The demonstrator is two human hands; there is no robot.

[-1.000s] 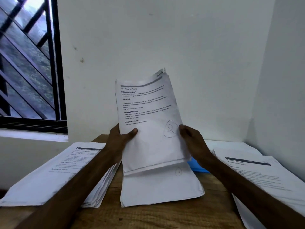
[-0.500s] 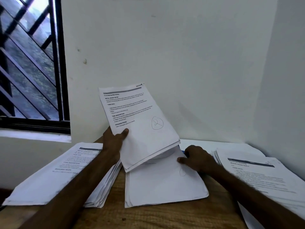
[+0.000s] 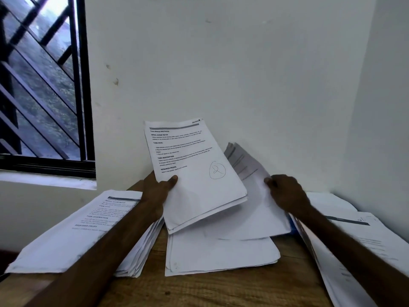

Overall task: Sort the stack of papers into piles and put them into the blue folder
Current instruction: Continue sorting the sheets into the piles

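Note:
My left hand (image 3: pixel 158 191) grips a bundle of printed sheets (image 3: pixel 194 173) by its left edge and holds it tilted above the table; the top page carries a circled "2". My right hand (image 3: pixel 285 193) grips a second bundle of papers (image 3: pixel 250 173), raised on its right side behind the first. Under both lies a flat pile of blank-faced sheets (image 3: pixel 221 253). A sliver of the blue folder (image 3: pixel 293 227) shows under the raised papers, by my right forearm.
A thick stack of printed pages (image 3: pixel 73 235) lies at the left of the wooden table (image 3: pixel 210 289). Another printed stack (image 3: pixel 365 240) covers the right side. White walls close the back and right; a barred window (image 3: pixel 42 85) is at left.
My right hand has gone from pressing on the flat pile to lifting a bundle of papers off it. The bundle in my left hand has tilted and moved a little right.

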